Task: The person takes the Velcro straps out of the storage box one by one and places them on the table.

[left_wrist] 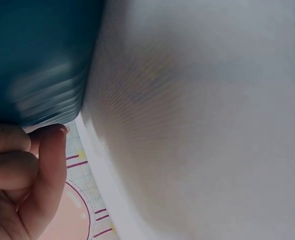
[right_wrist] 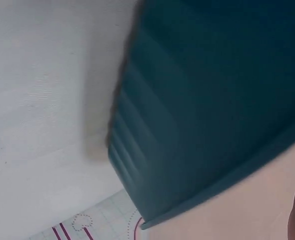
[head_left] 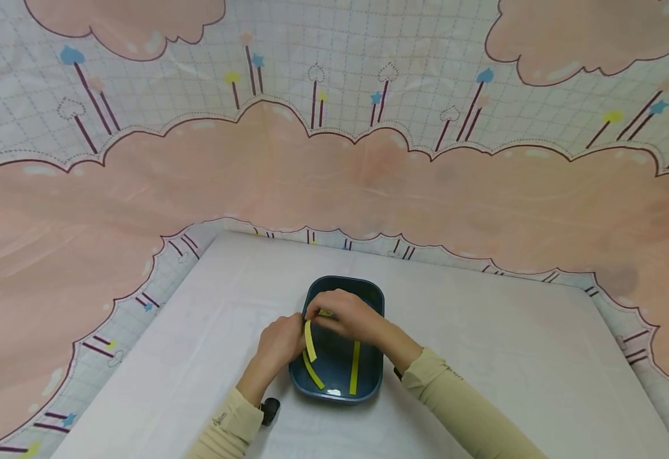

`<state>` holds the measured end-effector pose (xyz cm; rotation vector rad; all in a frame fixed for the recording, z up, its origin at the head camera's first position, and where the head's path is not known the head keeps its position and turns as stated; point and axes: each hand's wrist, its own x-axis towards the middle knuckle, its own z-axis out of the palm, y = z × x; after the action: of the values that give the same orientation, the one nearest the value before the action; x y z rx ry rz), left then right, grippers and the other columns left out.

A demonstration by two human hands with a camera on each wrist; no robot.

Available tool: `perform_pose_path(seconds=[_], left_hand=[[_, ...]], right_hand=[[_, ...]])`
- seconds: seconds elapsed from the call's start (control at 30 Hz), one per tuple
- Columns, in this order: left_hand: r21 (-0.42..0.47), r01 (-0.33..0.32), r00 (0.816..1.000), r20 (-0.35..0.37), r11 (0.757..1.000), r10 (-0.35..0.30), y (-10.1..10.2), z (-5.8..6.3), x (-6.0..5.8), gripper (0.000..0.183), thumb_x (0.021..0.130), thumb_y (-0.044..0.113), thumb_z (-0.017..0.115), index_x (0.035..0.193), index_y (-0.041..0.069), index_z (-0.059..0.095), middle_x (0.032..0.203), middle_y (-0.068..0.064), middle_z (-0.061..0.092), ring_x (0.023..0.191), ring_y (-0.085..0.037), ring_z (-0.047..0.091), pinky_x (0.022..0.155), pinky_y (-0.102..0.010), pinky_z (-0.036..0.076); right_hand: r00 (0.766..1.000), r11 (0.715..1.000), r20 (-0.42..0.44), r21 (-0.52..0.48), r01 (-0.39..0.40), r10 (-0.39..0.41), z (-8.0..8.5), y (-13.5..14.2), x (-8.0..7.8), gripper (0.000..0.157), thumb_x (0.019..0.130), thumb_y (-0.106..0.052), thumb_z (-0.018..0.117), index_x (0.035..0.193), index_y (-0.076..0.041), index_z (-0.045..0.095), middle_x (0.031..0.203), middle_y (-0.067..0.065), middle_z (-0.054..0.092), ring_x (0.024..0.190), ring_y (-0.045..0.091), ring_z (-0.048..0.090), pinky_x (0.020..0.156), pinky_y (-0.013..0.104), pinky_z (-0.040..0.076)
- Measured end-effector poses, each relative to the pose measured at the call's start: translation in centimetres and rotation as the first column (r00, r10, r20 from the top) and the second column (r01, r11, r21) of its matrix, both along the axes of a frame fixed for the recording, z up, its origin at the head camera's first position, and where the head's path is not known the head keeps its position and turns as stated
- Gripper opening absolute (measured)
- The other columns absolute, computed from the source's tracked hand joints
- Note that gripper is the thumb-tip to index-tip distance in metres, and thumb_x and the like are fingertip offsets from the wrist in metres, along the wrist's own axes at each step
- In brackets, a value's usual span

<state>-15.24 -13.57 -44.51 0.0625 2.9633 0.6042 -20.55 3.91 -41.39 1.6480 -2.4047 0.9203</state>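
Yellow strips (head_left: 354, 368) are inside a dark blue bin (head_left: 337, 360), one along its right side, others at left by the hands. Left hand (head_left: 279, 341) at bin's left rim, fingers bent; right hand (head_left: 345, 312) over the bin, fingers curled down. Can't tell what either grips. Bin sits on a plain white counter (head_left: 483, 331). Behind and beside it: printed backdrop (head_left: 368, 185), pink clouds, pale grid, blue hearts, stars.

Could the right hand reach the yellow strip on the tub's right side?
Probably yes: the right hand is over the tub, and the near part of that yellow strip looks uncovered.
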Motion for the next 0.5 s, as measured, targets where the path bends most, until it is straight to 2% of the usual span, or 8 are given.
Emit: perform_pose_path(seconds=[0.13, 0.27, 0.37, 0.5], left_hand=[[0.0, -0.007, 1.0, 0.0, 1.0, 0.007, 0.1, 0.1, -0.1, 0.013, 0.092, 0.012, 0.06, 0.084, 0.003, 0.058, 0.065, -0.005, 0.052, 0.057, -0.018, 0.051, 0.053, -0.032, 0.043], [0.0, -0.014, 1.0, 0.01, 1.0, 0.014, 0.2, 0.2, 0.0, 0.011, 0.089, 0.01, 0.062, 0.083, 0.002, 0.057, 0.062, -0.005, 0.049, 0.054, -0.018, 0.049, 0.05, -0.031, 0.04], [0.003, -0.031, 0.999, 0.034, 1.0, 0.031, 0.3, 0.3, -0.1, 0.015, 0.089, 0.013, 0.065, 0.087, -0.001, 0.059, 0.064, -0.006, 0.051, 0.055, -0.018, 0.05, 0.05, -0.031, 0.041], [0.009, -0.055, 0.997, 0.051, 0.998, 0.055, 0.5, 0.5, -0.1, 0.025, 0.088, 0.021, 0.07, 0.092, -0.002, 0.062, 0.066, -0.006, 0.055, 0.056, -0.018, 0.053, 0.052, -0.032, 0.044]], right_hand=[[0.995, 0.989, 0.103, -0.147, 0.023, -0.008, 0.9, 0.3, -0.2, 0.012, 0.093, -0.006, 0.066, 0.104, -0.011, 0.064, 0.101, 0.0, 0.066, 0.093, 0.012, 0.061, 0.086, 0.035, 0.051], [0.988, 0.961, 0.155, -0.266, 0.07, -0.029, 1.9, 0.8, -0.6, 0.012, 0.093, -0.004, 0.065, 0.104, -0.01, 0.065, 0.102, 0.0, 0.067, 0.091, 0.009, 0.06, 0.082, 0.033, 0.052], [0.982, 0.945, 0.178, -0.308, 0.108, -0.054, 2.5, 1.3, -0.7, 0.013, 0.093, -0.001, 0.065, 0.103, -0.009, 0.065, 0.103, 0.002, 0.067, 0.09, 0.011, 0.061, 0.083, 0.032, 0.052], [0.972, 0.933, 0.211, -0.318, 0.166, -0.101, 3.0, 2.0, -0.7, 0.014, 0.091, 0.004, 0.064, 0.102, -0.005, 0.065, 0.104, 0.008, 0.068, 0.091, 0.019, 0.063, 0.085, 0.036, 0.052]])
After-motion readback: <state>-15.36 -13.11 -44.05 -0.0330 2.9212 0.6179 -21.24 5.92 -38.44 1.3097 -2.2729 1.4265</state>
